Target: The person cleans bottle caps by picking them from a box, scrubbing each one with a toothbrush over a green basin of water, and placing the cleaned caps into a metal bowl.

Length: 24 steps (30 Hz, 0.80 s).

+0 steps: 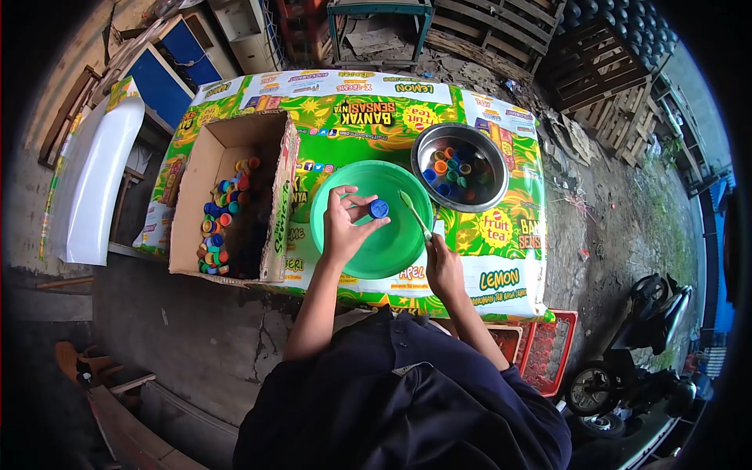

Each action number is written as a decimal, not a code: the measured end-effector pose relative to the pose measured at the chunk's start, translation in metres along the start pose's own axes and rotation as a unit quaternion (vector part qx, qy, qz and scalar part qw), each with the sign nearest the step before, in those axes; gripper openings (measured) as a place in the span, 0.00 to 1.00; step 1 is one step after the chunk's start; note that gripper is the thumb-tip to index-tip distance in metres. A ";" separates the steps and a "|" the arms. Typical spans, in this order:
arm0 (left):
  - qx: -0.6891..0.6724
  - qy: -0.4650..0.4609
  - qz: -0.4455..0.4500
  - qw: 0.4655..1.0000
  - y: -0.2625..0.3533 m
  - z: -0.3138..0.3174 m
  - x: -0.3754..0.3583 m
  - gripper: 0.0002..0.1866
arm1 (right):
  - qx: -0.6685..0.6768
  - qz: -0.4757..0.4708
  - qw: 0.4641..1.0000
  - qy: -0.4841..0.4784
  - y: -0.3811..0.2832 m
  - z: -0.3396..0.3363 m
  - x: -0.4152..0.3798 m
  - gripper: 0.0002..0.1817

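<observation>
Between the thumb and fingers of my left hand (345, 223) is a blue bottle cap (378, 209), held over a green plastic basin (329, 262). My right hand (443, 266) is closed round the handle of a toothbrush (417, 215), whose head points up and left over the basin, a little right of the cap. A metal bowl (500, 188) with several coloured bottle caps (456, 171) stands beyond the basin to the right. Left of the basin is a cardboard box (182, 227), with more bottle caps (219, 215) heaped inside; its right side lies in shadow.
A printed green and white sheet (501, 278) covers the table under these containers. Red crates (548, 352) stand below the table's near right edge. A motorbike (627, 352) is parked further right, and wooden pallets (493, 35) lean at the back.
</observation>
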<state>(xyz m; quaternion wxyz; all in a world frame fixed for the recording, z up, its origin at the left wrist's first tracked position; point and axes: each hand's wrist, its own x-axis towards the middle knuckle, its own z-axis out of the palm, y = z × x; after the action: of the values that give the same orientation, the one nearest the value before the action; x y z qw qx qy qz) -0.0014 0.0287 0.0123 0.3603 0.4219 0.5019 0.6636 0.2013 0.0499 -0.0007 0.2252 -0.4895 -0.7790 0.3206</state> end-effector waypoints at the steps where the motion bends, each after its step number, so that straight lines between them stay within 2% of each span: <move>1: 0.021 0.000 0.008 1.000 -0.001 -0.001 0.000 0.33 | -0.005 -0.023 1.000 0.006 -0.006 -0.002 -0.006 0.10; 2: 0.041 -0.001 0.015 0.999 -0.003 -0.001 -0.003 0.33 | 0.014 -0.089 0.995 0.041 -0.008 0.004 -0.012 0.09; 4: 0.048 -0.003 0.031 0.998 -0.005 0.000 -0.002 0.33 | 0.004 -0.102 0.995 -0.002 -0.008 0.007 -0.019 0.09; 5: 0.053 -0.003 0.037 0.998 -0.005 -0.001 -0.003 0.33 | 0.003 -0.026 0.999 -0.026 0.006 0.009 -0.013 0.10; 6: 0.054 -0.002 0.034 0.998 -0.005 -0.002 -0.005 0.33 | -0.050 0.005 0.998 -0.048 0.005 -0.001 -0.005 0.10; 8: 0.057 -0.002 0.029 0.998 -0.003 -0.003 -0.006 0.33 | -0.009 -0.036 0.999 0.005 -0.002 -0.005 -0.009 0.10; 10: 0.023 0.001 0.020 1.000 -0.005 -0.003 -0.006 0.32 | -0.008 -0.135 0.991 -0.002 -0.003 0.002 -0.016 0.10; 12: 0.008 0.002 0.013 1.000 -0.004 -0.004 -0.006 0.32 | -0.014 -0.064 0.998 -0.007 0.006 0.004 -0.008 0.09; 15: -0.021 0.009 -0.004 1.000 -0.004 -0.004 -0.010 0.32 | 0.032 -0.054 0.998 0.014 0.001 0.001 -0.002 0.08; 17: -0.089 0.013 -0.025 0.996 -0.010 0.002 -0.011 0.32 | 0.078 -0.010 0.996 -0.052 -0.014 -0.001 -0.004 0.10; 19: -0.028 0.022 -0.007 0.999 -0.017 0.006 -0.013 0.33 | 0.136 0.025 0.986 -0.093 -0.023 0.002 -0.006 0.11; 20: 0.003 0.028 -0.001 1.000 -0.020 0.009 -0.016 0.33 | 0.161 0.022 0.983 -0.089 -0.030 0.001 -0.008 0.12; 21: -0.037 0.026 -0.032 0.998 -0.022 0.010 -0.020 0.32 | 0.149 -0.001 0.986 -0.078 -0.033 0.005 -0.009 0.12; 23: -0.092 0.023 -0.029 0.995 -0.031 0.013 -0.024 0.25 | 0.141 -0.031 0.987 -0.063 -0.029 0.015 -0.010 0.12; 24: -0.122 0.022 -0.028 0.992 -0.030 0.013 -0.023 0.23 | 0.143 -0.004 0.988 -0.050 -0.032 0.011 -0.011 0.12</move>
<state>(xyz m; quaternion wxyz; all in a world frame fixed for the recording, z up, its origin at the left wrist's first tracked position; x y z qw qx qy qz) 0.0212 0.0202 -0.0194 0.4167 0.3454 0.4365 0.7187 0.1789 0.0266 0.0141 0.2550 -0.4324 -0.7374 0.4518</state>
